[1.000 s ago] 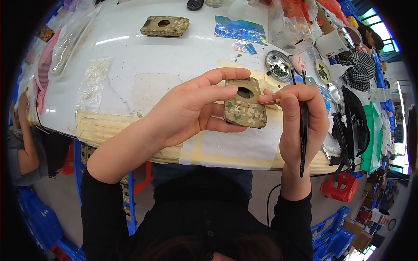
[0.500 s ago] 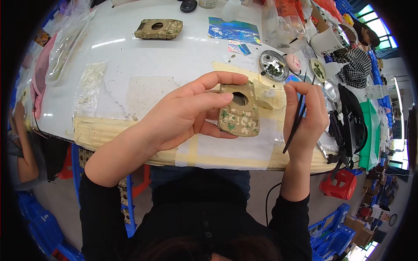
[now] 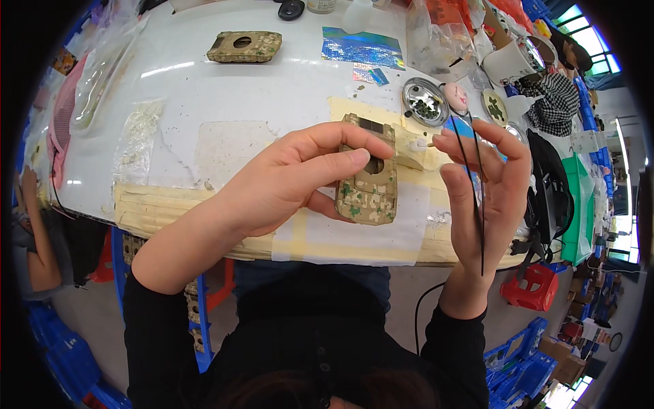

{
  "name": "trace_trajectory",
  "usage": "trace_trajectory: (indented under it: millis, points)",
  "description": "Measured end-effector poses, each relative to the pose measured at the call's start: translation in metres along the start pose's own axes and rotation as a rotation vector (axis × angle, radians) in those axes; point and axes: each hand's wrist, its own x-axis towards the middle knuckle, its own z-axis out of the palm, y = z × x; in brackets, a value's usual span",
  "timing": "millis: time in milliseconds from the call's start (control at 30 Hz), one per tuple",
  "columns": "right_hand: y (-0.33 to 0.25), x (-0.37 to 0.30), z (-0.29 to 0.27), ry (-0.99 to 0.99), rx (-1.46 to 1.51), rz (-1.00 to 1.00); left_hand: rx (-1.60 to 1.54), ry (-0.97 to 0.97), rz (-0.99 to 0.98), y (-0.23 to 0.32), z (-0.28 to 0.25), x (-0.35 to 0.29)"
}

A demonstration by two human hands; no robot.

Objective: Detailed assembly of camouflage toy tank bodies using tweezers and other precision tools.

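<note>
My left hand [image 3: 300, 160] grips a camouflage-painted model tank hull [image 3: 368, 194] from its left side. Thumb and index finger lie over its top, partly covering the round hole. In my right hand [image 3: 487, 194], black tweezers [image 3: 481, 184] lie along the palm, legs pointing away from me. The right thumb stands apart from the fingers. One right fingertip is close to a small white container [image 3: 417, 144] on a beige block [image 3: 414, 161]; a short thin piece shows between them, and I cannot tell whether the finger touches it.
A second camouflage hull [image 3: 262, 49] sits at the far left. A round metal dish [image 3: 424, 102] of small dark green parts stands beyond my right hand, near a pink rounded object [image 3: 456, 98]. Shiny blue sheet [image 3: 361, 48] lies at the back. A green tray [image 3: 579, 211] is at right.
My right hand has opened from its pinch and turned, so the tweezers now lie across the palm. The held hull has shifted slightly left and turned, and my left index finger now covers more of it.
</note>
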Motion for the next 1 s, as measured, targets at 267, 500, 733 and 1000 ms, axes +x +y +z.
trace_trajectory:
  millis: [267,500,733,1000]
  points:
    - [0.003,0.003,0.000,-0.196,0.394,0.060,0.077,0.055,-0.007,0.002,-0.001,-0.001]
    - [-0.001,-0.003,0.015,-0.178,0.561,0.155,0.098,0.058,0.004,0.003,0.001,-0.003]
    - [-0.005,-0.008,0.020,-0.131,0.613,0.191,0.136,0.067,0.019,0.002,0.000,-0.002]
    - [-0.003,-0.010,0.022,-0.122,0.526,0.169,0.111,0.088,0.028,0.001,0.000,-0.002]
